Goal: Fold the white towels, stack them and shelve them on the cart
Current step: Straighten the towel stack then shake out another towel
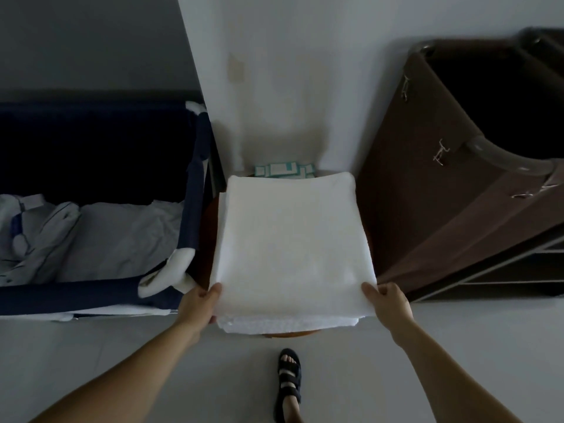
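A folded white towel lies flat on top of a small stack of white towels, which rests on a round wooden stool in the middle of the head view. My left hand pinches the top towel's near left corner, thumb on top. At the near right corner my right hand pinches it the same way. The brown fabric cart stands to the right, its shelves showing at the lower right edge.
A dark blue laundry bin with crumpled white linen stands on the left. Teal-and-white packets lie behind the towels against the white wall. My sandalled foot is on the pale floor below the stool.
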`<state>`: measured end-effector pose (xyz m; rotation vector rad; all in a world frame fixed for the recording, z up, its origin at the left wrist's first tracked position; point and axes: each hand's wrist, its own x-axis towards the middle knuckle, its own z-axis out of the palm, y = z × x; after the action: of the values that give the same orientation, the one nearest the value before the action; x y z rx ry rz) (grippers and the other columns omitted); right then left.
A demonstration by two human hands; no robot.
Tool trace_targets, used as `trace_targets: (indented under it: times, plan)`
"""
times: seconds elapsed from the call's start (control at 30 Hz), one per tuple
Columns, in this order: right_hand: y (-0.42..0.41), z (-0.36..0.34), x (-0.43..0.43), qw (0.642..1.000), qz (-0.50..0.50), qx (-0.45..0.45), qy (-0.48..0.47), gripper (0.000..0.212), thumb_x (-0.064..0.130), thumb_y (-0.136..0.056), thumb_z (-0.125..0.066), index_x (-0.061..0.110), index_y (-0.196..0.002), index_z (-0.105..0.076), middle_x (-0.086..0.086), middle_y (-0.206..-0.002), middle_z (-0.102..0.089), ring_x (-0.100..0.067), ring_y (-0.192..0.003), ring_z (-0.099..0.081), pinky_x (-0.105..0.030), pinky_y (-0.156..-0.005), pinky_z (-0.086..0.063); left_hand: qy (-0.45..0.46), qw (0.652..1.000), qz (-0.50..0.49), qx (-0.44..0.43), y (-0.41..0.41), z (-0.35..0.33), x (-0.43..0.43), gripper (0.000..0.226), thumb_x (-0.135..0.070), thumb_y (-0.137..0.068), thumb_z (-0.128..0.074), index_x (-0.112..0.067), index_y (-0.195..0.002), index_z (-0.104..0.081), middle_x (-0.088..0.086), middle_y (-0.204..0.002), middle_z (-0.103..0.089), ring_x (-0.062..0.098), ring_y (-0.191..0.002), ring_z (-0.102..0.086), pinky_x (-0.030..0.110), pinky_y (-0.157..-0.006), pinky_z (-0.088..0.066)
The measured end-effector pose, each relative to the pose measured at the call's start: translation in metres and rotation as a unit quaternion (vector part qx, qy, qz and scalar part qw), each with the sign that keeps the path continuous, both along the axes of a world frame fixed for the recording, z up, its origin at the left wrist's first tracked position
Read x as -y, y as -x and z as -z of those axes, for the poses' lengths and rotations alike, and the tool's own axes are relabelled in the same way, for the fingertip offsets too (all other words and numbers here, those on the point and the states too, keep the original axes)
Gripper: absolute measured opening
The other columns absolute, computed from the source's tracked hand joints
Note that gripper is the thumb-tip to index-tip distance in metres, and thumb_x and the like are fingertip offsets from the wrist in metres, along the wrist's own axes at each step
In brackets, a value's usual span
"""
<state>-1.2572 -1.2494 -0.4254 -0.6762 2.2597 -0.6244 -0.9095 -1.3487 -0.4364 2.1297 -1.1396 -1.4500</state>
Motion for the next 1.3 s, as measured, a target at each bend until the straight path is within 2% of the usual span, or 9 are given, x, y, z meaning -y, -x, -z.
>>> trace_targets:
  times: [0.1,0.23,0.3,0.53,0.67,0.83,0.97,1.1,1.3]
  plan:
    - [0.006,0.001,0.011,0.999,0.033,0.040,0.014,0.038,0.038,-0.085,-0.071,0.004,-0.077,-0.058,-0.007,-0.081,-0.062,-0.024,-0.072,-0.058,-0.051,-0.071,-0.060,-0.018,0.999,-0.029,-0.011,-0.002,-0.001,0.010,0.039,-0.036,-0.092,-0.066,0.000,-0.106,-0.061,0.022,-0.105,-0.066,0.029,-0.078,-0.062,0.033,-0.060,-0.050]
    - [0.009,-0.005,0.027,0.998,0.014,0.050,-0.040,0.037,0.046,-0.084,-0.071,0.011,-0.088,-0.062,-0.003,-0.088,-0.061,-0.022,-0.080,-0.059,-0.044,-0.076,-0.059,-0.091,0.994,-0.042,-0.035,0.000,-0.005,0.025,0.064,-0.053,-0.079,-0.074,-0.006,-0.118,-0.057,0.013,-0.109,-0.068,0.033,-0.096,-0.065,0.043,-0.086,-0.056]
    - [0.011,-0.005,0.034,0.996,0.014,0.053,-0.073,0.047,0.052,-0.082,-0.070,0.011,-0.103,-0.060,-0.003,-0.094,-0.061,-0.026,-0.087,-0.060,-0.040,-0.078,-0.054,-0.119,0.991,-0.031,-0.052,0.004,-0.011,0.031,0.054,-0.056,-0.079,-0.073,-0.012,-0.104,-0.054,0.010,-0.107,-0.067,0.032,-0.100,-0.064,0.044,-0.094,-0.053]
    - [0.007,-0.010,0.055,0.995,0.024,0.080,-0.051,0.056,0.047,-0.079,-0.076,0.008,-0.113,-0.054,-0.007,-0.103,-0.058,-0.026,-0.091,-0.057,-0.036,-0.075,-0.045,-0.158,0.975,-0.025,-0.153,0.015,-0.036,0.055,0.036,-0.028,-0.087,-0.074,-0.003,-0.112,-0.067,0.019,-0.097,-0.075,0.036,-0.092,-0.070,0.043,-0.073,-0.058]
    - [0.014,-0.037,0.085,0.997,-0.002,0.076,0.016,0.040,0.030,-0.083,-0.078,0.007,-0.111,-0.063,-0.013,-0.107,-0.067,-0.031,-0.092,-0.063,-0.040,-0.082,-0.053,-0.115,0.986,0.006,-0.120,0.028,-0.068,0.081,0.046,-0.018,-0.089,-0.072,0.000,-0.128,-0.055,0.023,-0.109,-0.067,0.037,-0.090,-0.068,0.045,-0.069,-0.059]
    - [0.026,-0.125,0.137,0.980,-0.025,0.010,0.199,0.026,0.027,-0.085,-0.076,0.012,-0.105,-0.066,-0.010,-0.099,-0.069,-0.026,-0.086,-0.063,-0.034,-0.077,-0.051,0.054,0.977,-0.033,-0.203,0.043,-0.157,0.136,0.029,-0.016,-0.093,-0.066,-0.003,-0.118,-0.061,0.017,-0.103,-0.068,0.025,-0.081,-0.065,0.029,-0.054,-0.058]
    - [0.029,-0.168,0.145,0.963,-0.019,0.024,0.268,0.026,0.032,-0.087,-0.072,0.016,-0.105,-0.064,0.001,-0.095,-0.066,-0.018,-0.083,-0.063,-0.033,-0.074,-0.050,0.149,0.954,-0.028,-0.260,0.036,-0.189,0.139,0.018,-0.020,-0.094,-0.064,-0.011,-0.110,-0.060,0.011,-0.102,-0.066,0.025,-0.091,-0.065,0.038,-0.072,-0.058]
    - [0.027,-0.127,0.120,0.978,-0.006,0.003,0.211,0.032,0.033,-0.085,-0.075,0.012,-0.106,-0.063,-0.006,-0.099,-0.068,-0.027,-0.087,-0.064,-0.038,-0.078,-0.053,0.119,0.969,-0.023,-0.215,0.024,-0.125,0.104,0.031,-0.028,-0.094,-0.065,-0.011,-0.119,-0.059,0.011,-0.108,-0.069,0.031,-0.097,-0.067,0.051,-0.082,-0.057]
    - [0.004,-0.007,0.056,0.999,-0.035,0.011,-0.017,0.053,0.035,-0.093,-0.064,0.004,-0.134,-0.049,-0.018,-0.122,-0.061,-0.036,-0.108,-0.058,-0.037,-0.083,-0.044,0.011,0.998,0.066,0.020,0.005,0.016,0.034,0.030,-0.023,-0.100,-0.052,-0.001,-0.119,-0.060,0.016,-0.116,-0.065,0.027,-0.093,-0.060,0.038,-0.083,-0.049]
